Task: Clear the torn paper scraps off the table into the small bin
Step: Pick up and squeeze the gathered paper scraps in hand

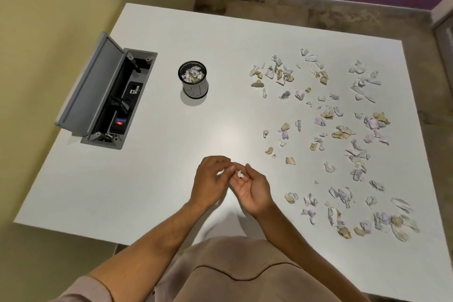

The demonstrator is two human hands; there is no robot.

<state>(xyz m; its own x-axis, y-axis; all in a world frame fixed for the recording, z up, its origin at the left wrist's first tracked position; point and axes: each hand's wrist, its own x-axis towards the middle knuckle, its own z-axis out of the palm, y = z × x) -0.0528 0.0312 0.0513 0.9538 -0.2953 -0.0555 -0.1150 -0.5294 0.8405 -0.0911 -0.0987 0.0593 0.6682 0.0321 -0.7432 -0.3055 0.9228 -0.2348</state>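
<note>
Several torn paper scraps [340,130], white, tan and pale purple, lie scattered over the right half of the white table [171,154]. The small black mesh bin [193,79], wrapped in a white label, stands at the centre left with scraps inside it. Both hands hover together above the near middle of the table. My left hand [210,182] pinches a small white scrap [220,172] with curled fingers. My right hand [252,189] is turned palm up, fingers loosely cupped, with a crumpled white scrap [240,174] lying at its fingertips.
An open grey cable box [107,95] with a raised lid is set into the table at the far left. A yellow wall runs along the left, a purple wall at the back. My lap in beige cloth is at the table's near edge.
</note>
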